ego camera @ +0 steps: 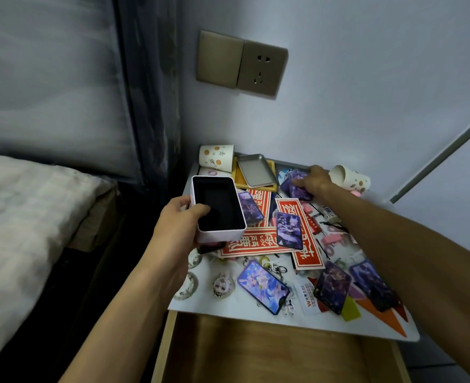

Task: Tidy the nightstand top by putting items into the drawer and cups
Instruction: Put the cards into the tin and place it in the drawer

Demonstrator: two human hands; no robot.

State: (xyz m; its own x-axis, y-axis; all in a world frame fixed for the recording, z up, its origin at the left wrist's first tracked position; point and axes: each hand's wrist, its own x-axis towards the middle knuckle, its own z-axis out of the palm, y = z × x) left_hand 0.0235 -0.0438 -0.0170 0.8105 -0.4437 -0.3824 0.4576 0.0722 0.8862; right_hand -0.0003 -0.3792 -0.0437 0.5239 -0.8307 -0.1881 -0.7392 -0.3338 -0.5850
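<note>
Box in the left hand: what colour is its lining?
Black lining inside the white box, clearest in the head view; the left hand holds it.

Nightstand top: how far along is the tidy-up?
Early. Done: drawer is pulled open; its visible part holds nothing. In hand: left hand grips the open white box; right hand grips a purple card at the back. Left: cards, red paper strips, keychains and clips cover the top; one paper cup lies tipped.

Open drawer (pixel 278 352) beneath cluttered nightstand top (pixel 200 275)
</note>
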